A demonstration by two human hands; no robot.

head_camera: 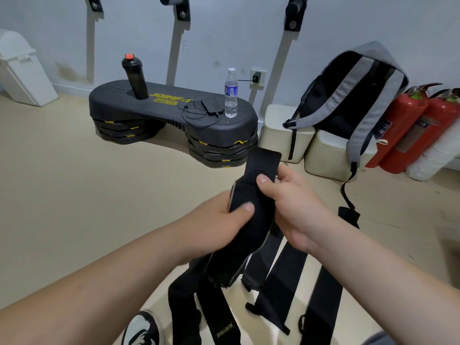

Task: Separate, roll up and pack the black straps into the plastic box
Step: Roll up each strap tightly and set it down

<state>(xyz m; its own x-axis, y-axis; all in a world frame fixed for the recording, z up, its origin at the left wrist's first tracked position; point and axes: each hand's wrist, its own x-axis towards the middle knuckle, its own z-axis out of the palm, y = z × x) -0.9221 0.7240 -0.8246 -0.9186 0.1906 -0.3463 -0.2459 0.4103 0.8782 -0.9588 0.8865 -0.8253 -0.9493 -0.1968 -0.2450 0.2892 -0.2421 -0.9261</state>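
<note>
Both hands work the top of a bundle of black straps (pixel 245 230).

The left hand (pixel 224 217) grips the bundle low, thumb on top, likely steadying it; the right hand (pixel 291 202) pinches 1 strap end above, seemingly to peel it off. Loose tails hang toward the floor (pixel 74 195). No plastic box shows.
</note>
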